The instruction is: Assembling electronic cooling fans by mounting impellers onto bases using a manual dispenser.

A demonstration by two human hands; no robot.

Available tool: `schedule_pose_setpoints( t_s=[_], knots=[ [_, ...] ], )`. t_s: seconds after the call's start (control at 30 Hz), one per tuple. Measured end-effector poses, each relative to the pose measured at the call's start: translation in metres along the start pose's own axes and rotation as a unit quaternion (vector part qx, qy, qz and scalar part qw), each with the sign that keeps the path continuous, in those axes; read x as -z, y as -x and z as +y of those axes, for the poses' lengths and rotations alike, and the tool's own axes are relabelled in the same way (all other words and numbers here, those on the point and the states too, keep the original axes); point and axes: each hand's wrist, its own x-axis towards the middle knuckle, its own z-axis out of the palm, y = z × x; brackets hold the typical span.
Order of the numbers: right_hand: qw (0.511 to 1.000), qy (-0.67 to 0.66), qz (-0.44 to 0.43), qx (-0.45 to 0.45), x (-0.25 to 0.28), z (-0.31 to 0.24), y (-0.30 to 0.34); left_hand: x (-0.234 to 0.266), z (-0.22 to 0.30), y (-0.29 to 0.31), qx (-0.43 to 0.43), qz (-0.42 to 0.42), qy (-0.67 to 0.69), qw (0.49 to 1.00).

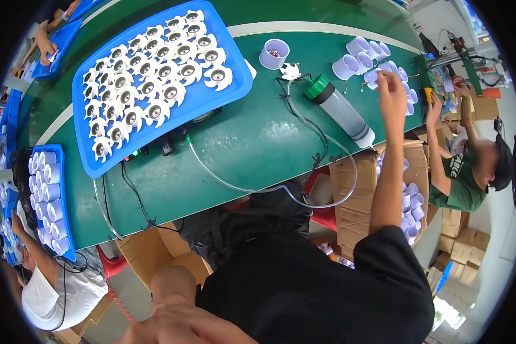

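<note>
At the far right of the bench, my right hand [391, 92] reaches into a group of pale lilac plastic cups. Its bent fingers close on the rim of one plastic cup [371, 79], with a thin wire beside it. Close to the lower edge is my left hand [183, 321], its back showing and its fingers cut off by the frame. Nearer the middle lies a clear syringe barrel [343, 113] with a green cap and a clear hose. A single white bladed impeller [290, 71] lies beside a cup [274, 54] holding small metal parts.
A blue tray [235, 94] of white impellers stands raised at the left of the green bench [246, 149]. Another blue tray [69, 252] holds cups. Below the bench's right edge is a cardboard box [350, 200] of cups. People work on both sides.
</note>
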Motion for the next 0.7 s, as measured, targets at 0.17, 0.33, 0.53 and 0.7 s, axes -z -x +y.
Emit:
schedule_pose_setpoints(
  t_s=[0.17,0.33,0.53,0.7],
  knots=[
    [0.985,0.138,-0.059,0.089,-0.012,0.077,-0.06,-0.006,-0.009,-0.004,-0.038,-0.037,0.035,0.998],
    [0.977,0.184,-0.08,0.074,-0.014,0.094,-0.06,-0.031,-0.007,-0.007,-0.028,0.023,0.029,0.999],
    [0.994,0.027,-0.06,0.093,-0.044,0.069,-0.06,0.01,-0.031,-0.02,-0.13,-0.153,0.095,0.975],
    [0.989,0.104,-0.066,0.086,-0.042,0.077,-0.07,-0.008,-0.013,-0.016,-0.023,-0.092,0.032,0.995]
  ],
)
